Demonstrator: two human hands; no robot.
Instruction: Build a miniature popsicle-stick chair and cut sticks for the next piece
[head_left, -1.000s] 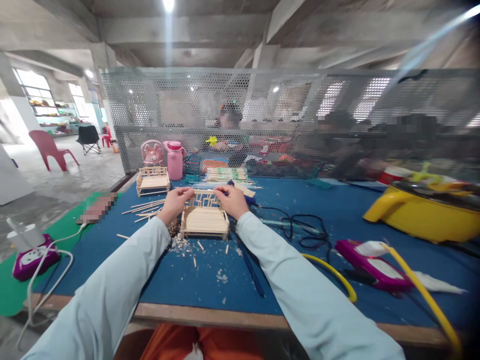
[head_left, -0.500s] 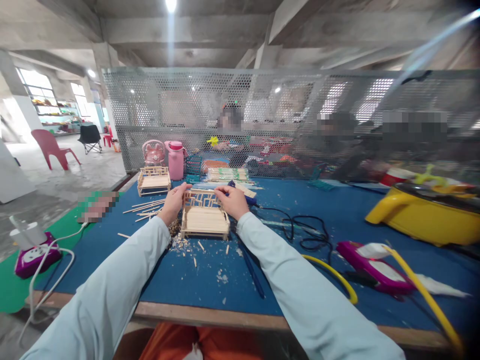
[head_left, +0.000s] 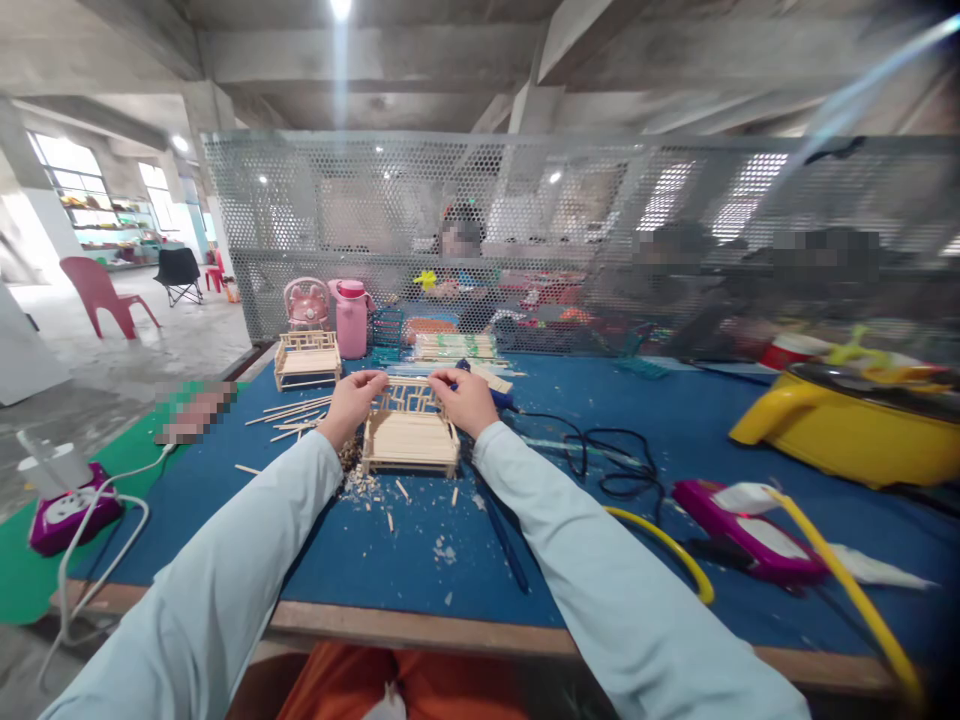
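A small wooden-stick model bench (head_left: 410, 440) stands on the blue table (head_left: 420, 560), straight ahead of me. My left hand (head_left: 349, 405) pinches the left end of its latticed backrest. My right hand (head_left: 468, 399) grips the right end of the same backrest, fingers curled over the top rail. Wood chips and short stick offcuts (head_left: 375, 490) lie scattered just in front of the bench.
A second finished bench (head_left: 306, 360), loose sticks (head_left: 289, 415), a pink bottle (head_left: 350, 318) and a stick bundle (head_left: 454, 347) sit behind. Black cables (head_left: 611, 462), a purple tool (head_left: 742, 535) with yellow hose and a yellow pot (head_left: 847, 430) lie right. A mesh screen (head_left: 570, 230) separates other people.
Both hands stay on the backrest of the bench; the fingers have shifted slightly along its top rail. The bench has not moved.
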